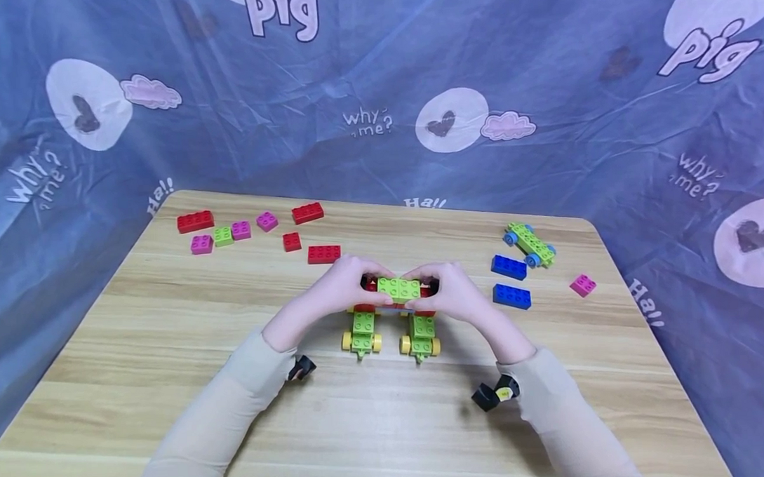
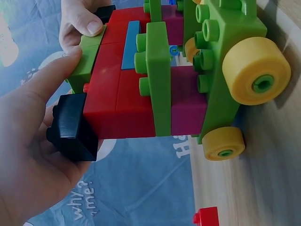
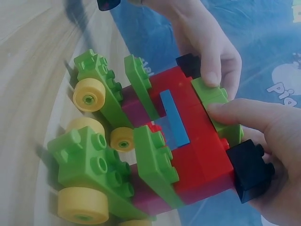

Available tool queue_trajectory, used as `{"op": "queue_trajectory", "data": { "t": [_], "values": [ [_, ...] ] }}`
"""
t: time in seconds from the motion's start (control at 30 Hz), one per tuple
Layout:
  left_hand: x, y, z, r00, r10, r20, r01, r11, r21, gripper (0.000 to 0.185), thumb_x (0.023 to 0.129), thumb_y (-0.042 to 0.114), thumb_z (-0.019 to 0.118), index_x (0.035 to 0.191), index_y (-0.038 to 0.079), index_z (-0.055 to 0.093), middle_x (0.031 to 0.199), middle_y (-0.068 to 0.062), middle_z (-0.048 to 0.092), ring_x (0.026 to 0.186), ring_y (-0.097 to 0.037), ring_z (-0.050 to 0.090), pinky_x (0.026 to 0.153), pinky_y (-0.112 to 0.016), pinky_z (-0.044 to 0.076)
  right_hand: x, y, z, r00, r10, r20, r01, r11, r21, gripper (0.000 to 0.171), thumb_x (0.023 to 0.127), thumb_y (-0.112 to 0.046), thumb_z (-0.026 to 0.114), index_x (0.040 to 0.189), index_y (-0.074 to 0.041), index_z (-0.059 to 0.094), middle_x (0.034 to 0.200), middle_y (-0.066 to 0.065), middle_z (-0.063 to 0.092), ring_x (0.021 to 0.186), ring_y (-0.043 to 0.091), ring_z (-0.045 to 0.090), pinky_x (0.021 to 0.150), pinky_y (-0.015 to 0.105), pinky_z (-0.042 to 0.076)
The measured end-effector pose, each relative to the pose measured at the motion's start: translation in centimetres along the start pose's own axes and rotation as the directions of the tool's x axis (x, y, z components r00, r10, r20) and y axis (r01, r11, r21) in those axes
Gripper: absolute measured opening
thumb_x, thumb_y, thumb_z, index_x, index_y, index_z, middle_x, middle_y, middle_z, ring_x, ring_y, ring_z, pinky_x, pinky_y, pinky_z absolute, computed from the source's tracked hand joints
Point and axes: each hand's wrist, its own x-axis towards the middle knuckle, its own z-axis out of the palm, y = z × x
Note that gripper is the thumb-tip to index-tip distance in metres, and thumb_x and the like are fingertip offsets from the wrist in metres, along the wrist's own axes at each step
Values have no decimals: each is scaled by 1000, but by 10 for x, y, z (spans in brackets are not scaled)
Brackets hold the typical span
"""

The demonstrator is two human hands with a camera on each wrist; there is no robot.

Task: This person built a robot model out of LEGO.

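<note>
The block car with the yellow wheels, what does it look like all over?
The plastic block car stands on the wooden table. Two green wheeled bases with yellow wheels carry magenta, green and red bricks, a blue strip and black end bricks. A lime green brick sits on top. The left hand and right hand grip it.

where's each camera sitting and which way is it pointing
Head: above the table, looking forward and down at the brick model; both forearms and hands show.
Left wrist: beside the left hand, facing the model's red side; the other hand's fingertips show too.
Right wrist: beside the right hand, facing the same model; both hands show.
Shared: green brick, yellow wheels.
</note>
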Motion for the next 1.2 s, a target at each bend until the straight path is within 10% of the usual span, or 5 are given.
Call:
{"op": "queue_trajectory", "data": {
  "t": [0.6,1.2],
  "values": [
    [-5,-7,1,994,108,-34,-107,994,37,44,82,32,79,119,9,70,114,-5,72,105,-18,67,93,-35,53,-3,4,3,999,-39,-14,40,999,22,39,80,-19,80,116,-7,71,114,10,72,107,26,66,91,45,53],
    [-10,-12,1,996,75,-52,-72,996,55,50,78,28,83,120,6,69,114,-8,72,105,-21,67,93,-37,53,-18,8,-5,986,-97,-132,107,992,68,43,84,-17,77,123,-5,65,121,13,67,113,29,61,100,53,46]
  ]
}}
